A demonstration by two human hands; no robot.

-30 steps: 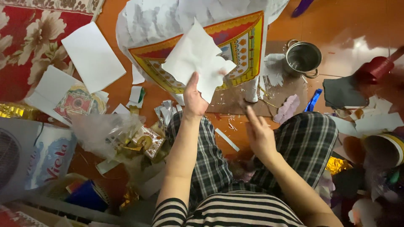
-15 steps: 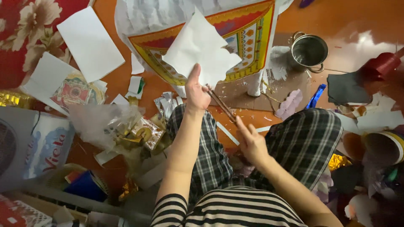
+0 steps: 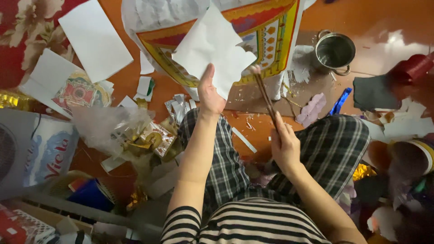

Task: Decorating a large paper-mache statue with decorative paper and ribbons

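While held up above the lap, a white paper sheet (image 3: pixel 216 47) with a wavy cut edge, pinched at its lower edge by the left hand (image 3: pixel 210 92), fingers closed on it, thumb pointing up along the sheet. Just right of the sheet, a thin brown stick (image 3: pixel 266 97), gripped low in the closed right hand (image 3: pixel 285 147) and slanting up and left, its pale tip almost at the sheet's right edge; touching or not, cannot tell. Both arms bare below striped sleeves, legs in checked trousers (image 3: pixel 325 149) crossed beneath.

Behind the sheet, flat on the orange floor (image 3: pixel 361 13), a large printed paper panel (image 3: pixel 266 31) with a yellow, red and blue ornamental border. To its right, a small steel pot (image 3: pixel 334 50) with side handles, standing upright. Near the right knee, a blue strip (image 3: pixel 339 100) and a pale pink paper scrap (image 3: pixel 312 108); further right, a dark paper piece (image 3: pixel 373 92) and a red roll (image 3: pixel 413 68).

To the left, two plain white sheets (image 3: pixel 92 38), one partly covering a round printed ornament (image 3: pixel 79 92), on a red flowered carpet (image 3: pixel 22 31). Nearer the left knee, a crumpled clear plastic bag (image 3: pixel 106 129) over gold foil pieces (image 3: pixel 151 140), with small paper offcuts scattered about. At the far left edge, a grey and white box (image 3: pixel 40 151).
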